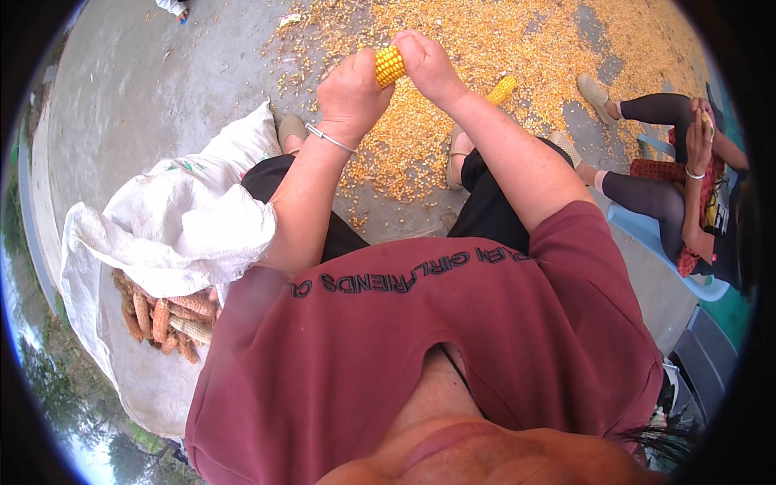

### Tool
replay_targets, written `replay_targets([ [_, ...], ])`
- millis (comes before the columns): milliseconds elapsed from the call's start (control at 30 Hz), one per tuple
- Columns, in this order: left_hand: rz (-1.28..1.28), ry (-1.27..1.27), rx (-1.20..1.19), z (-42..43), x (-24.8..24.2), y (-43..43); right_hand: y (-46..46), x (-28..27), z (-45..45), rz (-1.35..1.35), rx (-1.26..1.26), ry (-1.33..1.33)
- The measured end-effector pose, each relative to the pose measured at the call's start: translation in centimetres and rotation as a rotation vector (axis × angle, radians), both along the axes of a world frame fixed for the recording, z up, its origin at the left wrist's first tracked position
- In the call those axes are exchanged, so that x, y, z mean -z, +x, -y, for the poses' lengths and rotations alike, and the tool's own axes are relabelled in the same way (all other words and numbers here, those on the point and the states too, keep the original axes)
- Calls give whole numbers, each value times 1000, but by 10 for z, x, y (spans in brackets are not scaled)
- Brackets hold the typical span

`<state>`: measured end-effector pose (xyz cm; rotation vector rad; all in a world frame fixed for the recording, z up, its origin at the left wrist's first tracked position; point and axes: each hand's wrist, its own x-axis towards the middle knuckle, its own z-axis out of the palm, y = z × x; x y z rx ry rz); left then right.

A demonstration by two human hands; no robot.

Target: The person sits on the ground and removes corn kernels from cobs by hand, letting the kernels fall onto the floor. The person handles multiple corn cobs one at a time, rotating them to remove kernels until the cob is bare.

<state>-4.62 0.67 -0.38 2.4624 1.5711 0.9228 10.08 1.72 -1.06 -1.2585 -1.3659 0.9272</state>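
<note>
A yellow ear of corn (390, 66) is held out before me, above the ground, between both fists. My left hand (353, 91) wraps its left end, and a silver bangle circles that wrist. Around the other end my right hand (427, 65) is closed, its thumb close to the kernels. Only the ear's middle shows; the fingers hide both ends. Loose corn kernels (400, 163) cover the concrete below. A second yellow ear (502, 90) lies among them, partly behind my right forearm.
At the left stands a white woven sack (200, 224), open, with several bare corncobs (161, 318) in it. To the right a person (673, 170) sits on a light-blue plastic chair (642, 242), hands together around something. Another person's hand (182, 16) shows at the top left.
</note>
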Motion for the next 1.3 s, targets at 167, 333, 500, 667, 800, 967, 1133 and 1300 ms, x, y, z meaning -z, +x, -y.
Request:
replay_targets([
  [167,34,30,-10,-4,1,0,7,-9,-3,-237,-129,-207],
  [333,6,9,-30,-7,-1,-1,8,-20,-7,-82,-92,-238],
  [500,-25,-138,-29,-4,-4,1,3,-16,-1,411,-72,-96],
  [667,3,-147,-6,-2,-6,2,9,-7,-6,235,-84,-56],
  [800,-35,-211,-4,-3,-8,0,12,-5,-13,144,-124,-174],
  [967,-102,-269,-12,-5,-10,0,9,-12,-7,353,-136,-68],
  [1133,-99,-304,-20,-4,-11,1,8,-15,-5,505,-120,-99],
  [1300,-66,-485,-15,-6,-17,2,13,-10,-13,414,-123,-96],
])
